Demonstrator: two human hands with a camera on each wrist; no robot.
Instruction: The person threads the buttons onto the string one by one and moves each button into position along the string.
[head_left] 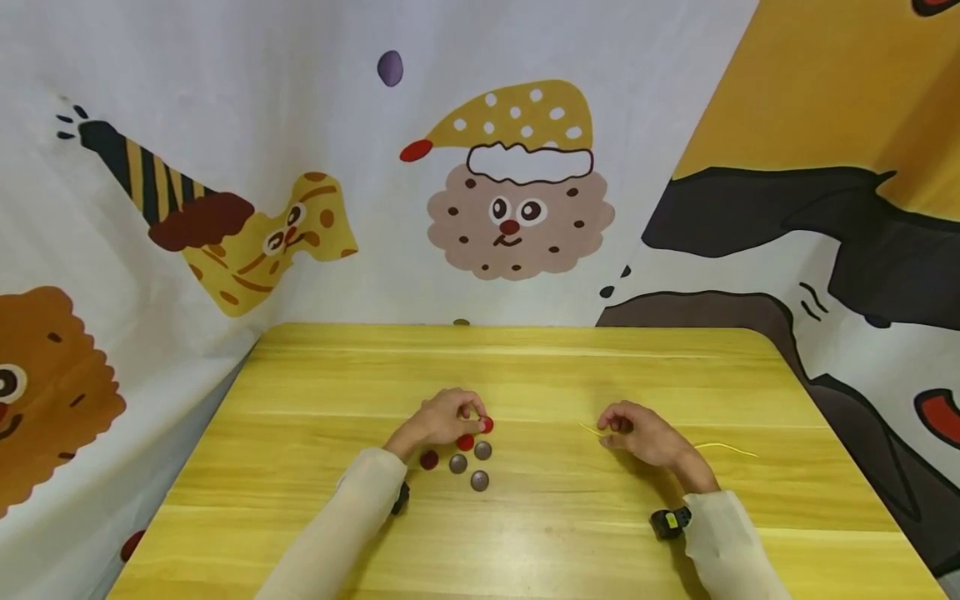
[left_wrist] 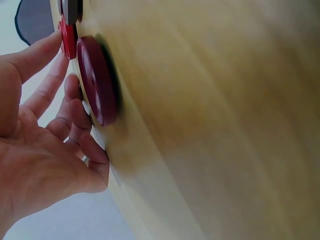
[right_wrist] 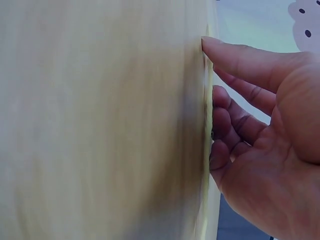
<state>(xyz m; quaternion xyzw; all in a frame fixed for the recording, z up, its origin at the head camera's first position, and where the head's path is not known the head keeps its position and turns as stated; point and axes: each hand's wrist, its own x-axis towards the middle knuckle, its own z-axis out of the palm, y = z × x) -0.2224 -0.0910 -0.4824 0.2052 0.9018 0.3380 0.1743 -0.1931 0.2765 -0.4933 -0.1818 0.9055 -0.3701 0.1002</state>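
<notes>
In the head view, my left hand (head_left: 447, 417) pinches a bright red button (head_left: 487, 425) between thumb and index finger, low over the table. Another red button (head_left: 466, 442) lies just under that hand. A dark red button (left_wrist: 96, 82) stands out near the curled lower fingers in the left wrist view. Several grey-brown buttons (head_left: 480, 480) lie close by. Over on the right, my right hand (head_left: 645, 433) holds a thin yellow string (right_wrist: 209, 120) near one end at the tabletop. The string's other end (head_left: 727, 447) emerges beyond the wrist.
A wooden table (head_left: 555, 542) spans the space under both arms. Behind it hangs a white cloth (head_left: 322, 83) printed with cartoon food figures. Dark devices are strapped at both wrists, the right one (head_left: 670, 523) showing a yellow label.
</notes>
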